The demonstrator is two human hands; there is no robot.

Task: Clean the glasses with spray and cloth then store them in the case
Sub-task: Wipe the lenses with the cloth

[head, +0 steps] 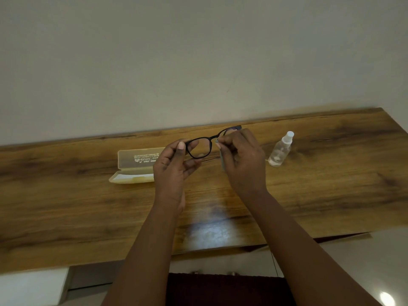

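Glasses (204,145) with a black frame are held up above the wooden table (66,206), between the 2 hands, lenses facing the camera. The left hand (172,171) pinches the left end of the frame, thumb on the near side with its nail showing, the other fingers curled behind. The right hand (242,160) covers the right lens, its fingers curled and its fingertips pressed together on that lens near the bridge. A grey cloth (222,161) shows in this hand: a small bit at the fingertips and a strip hanging below them. The left lens is uncovered, and the table shows through it.

Just left of the left hand, a pale, see-through case (132,166) lies open on the table, its lid standing up at the back and its tray toward the camera. The lid carries white print that reads upside down and mirrored from here; the letters are too small and blurred to read. Right of the right hand, well apart from the case, a small clear spray bottle (280,149) with a white cap stands on the table, leaning in the wide view. A plain pale wall (198,51) rises behind the table.
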